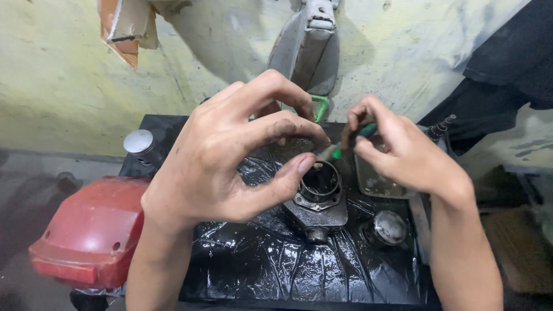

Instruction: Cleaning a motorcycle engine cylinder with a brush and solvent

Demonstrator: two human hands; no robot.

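Green-handled tool [362, 133]: mostly hidden inside right hand [403, 158]; tip blurred just past its fingertips [349, 138], kind couldn't be told. Engine cylinder [318, 198]: near rim covered by left hand [222, 158] thumb, far side behind the index finger. Clear tray [374, 185] sat under right-hand fingers, contents too dim. Red cover [89, 233] was cut off at bottom edge. Both forearms ran out of frame.

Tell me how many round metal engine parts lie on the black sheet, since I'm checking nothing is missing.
2. The cylinder block sits mid-sheet under the left hand; the piston lies to its right, below the right hand. Others may be hidden behind the hands.
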